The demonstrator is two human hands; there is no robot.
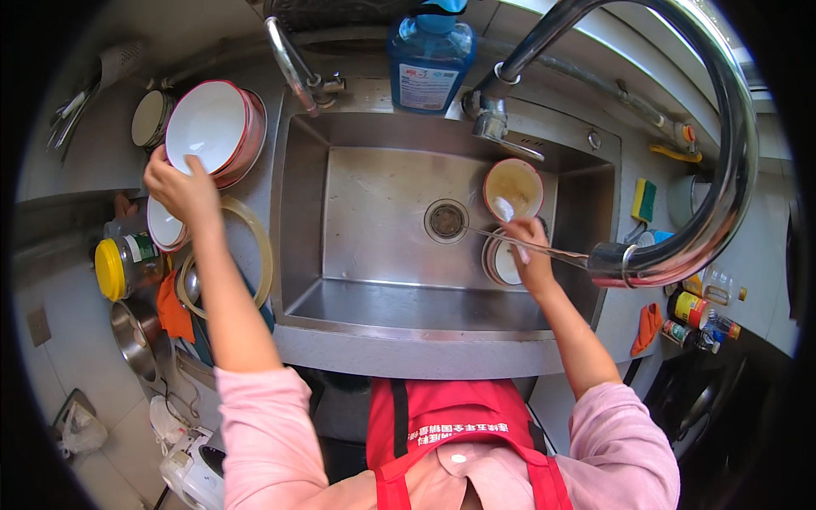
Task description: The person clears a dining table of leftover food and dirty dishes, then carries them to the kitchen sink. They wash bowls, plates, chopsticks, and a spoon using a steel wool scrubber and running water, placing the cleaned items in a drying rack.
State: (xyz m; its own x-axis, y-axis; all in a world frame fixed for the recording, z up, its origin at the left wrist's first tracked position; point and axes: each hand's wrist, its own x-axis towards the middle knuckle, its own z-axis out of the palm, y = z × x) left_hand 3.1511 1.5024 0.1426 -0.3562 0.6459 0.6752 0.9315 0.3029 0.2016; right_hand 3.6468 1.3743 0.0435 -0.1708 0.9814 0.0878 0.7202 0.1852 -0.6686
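Observation:
At the left counter, my left hand (182,188) pinches the rim of a large white bowl with a red rim (207,124), thumb inside. That bowl rests on a stack of similar bowls. Below it a smaller white bowl (162,223) is partly hidden by my hand. In the steel sink (382,210), my right hand (530,245) appears to hold a white spoon (503,208), its tip over a red-rimmed bowl (513,178) of cloudy, yellowish liquid. Small stacked bowls (507,264) sit beneath this hand. A thin water stream (510,240) runs from the faucet (612,261) past it.
A blue soap bottle (426,70) and a second tap (290,64) stand behind the sink. The large faucet arches over the right side. A sponge (644,199), an orange cloth (647,328) and several bottles lie right. A yellow-lidded jar (124,268) and steel pot (137,338) are left.

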